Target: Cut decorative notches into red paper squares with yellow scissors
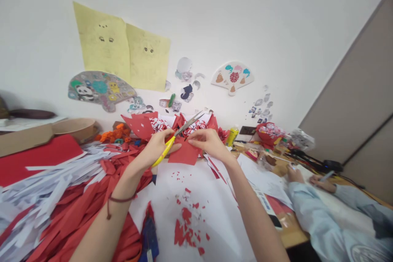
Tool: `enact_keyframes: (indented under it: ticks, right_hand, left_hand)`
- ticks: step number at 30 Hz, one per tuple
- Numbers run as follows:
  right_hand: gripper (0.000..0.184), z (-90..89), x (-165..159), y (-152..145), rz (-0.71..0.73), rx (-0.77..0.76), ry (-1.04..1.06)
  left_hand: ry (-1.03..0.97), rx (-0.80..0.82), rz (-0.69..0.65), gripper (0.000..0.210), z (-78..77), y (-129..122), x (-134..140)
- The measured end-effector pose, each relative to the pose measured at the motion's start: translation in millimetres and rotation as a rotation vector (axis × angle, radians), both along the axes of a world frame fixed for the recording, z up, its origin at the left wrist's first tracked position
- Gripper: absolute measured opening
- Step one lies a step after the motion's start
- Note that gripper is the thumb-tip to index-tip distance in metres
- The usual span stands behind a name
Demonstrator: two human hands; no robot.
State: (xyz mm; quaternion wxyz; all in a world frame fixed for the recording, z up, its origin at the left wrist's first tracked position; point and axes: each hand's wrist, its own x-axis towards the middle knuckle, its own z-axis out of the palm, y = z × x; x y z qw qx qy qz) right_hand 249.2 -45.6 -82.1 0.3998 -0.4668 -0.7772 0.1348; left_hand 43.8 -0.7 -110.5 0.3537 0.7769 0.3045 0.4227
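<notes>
A person's left hand (159,143) is gripping yellow-handled scissors (176,135), fingers closed through the handles, the blades angling up over a folded red paper (184,153). The right hand (207,139) is pinching that paper's upper edge, fingers clamped on it, above a white sheet (211,196) on the desk (291,233). Red scraps (186,225) are lying on the sheet below. At right, a co-worker's pale blue sleeve (310,213) is resting on the desk.
</notes>
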Motion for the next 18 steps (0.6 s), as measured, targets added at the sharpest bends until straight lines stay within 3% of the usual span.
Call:
enact_keyframes:
  ticks: [5,8,12,15,18]
  right_hand:
    - [0.022,-1.2,-1,3,0.002,0.011,0.104]
    - [0.05,-1.7,0,4,-0.013,0.0,0.275]
    - [0.073,-5.5,1,3,0.086,-0.239,0.542]
    - [0.073,-12.9,2,3,0.163,-0.423,0.637]
    - [0.054,-22.3,1,7,0.185,-0.487,0.61]
  left_hand:
    - [-0.026,-0.009,0.048,0.027,1.6,-3,-1]
    - [-0.11,-0.003,0.07,0.027,3.0,-5,-1]
    - [-0.27,-0.083,0.109,0.032,7.0,-8,0]
    - [-0.402,-0.1,0.101,0.032,9.4,-9,2]
    - [-0.483,-0.081,0.142,0.033,9.2,-7,2]
